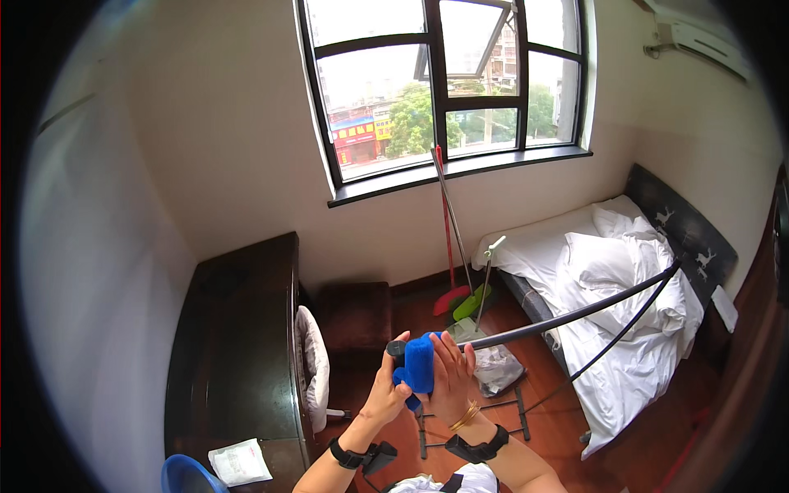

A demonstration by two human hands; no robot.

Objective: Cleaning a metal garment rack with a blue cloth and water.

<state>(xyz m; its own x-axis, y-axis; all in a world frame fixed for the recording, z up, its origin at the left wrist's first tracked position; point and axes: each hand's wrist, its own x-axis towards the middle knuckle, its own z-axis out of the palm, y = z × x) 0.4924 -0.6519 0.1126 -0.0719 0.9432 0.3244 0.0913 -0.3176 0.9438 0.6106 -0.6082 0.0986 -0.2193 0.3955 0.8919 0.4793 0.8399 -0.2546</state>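
Note:
My left hand grips the dark end of a long black pole, close to a blue cloth wrapped about it. The flat of my right hand lies against the right side of the blue cloth, its fingers pointing up. From my hands the pole runs to the right, above the bed. A thinner black rod slants down from its far end. Black straps with small dark devices sit on both wrists, and gold-coloured bangles on the right one.
A dark wooden desk stands left, bearing a white packet and a blue basin. Right is a bed with rumpled white bedding. A red broom, green dustpan, plastic bag and dark metal floor frame stand ahead.

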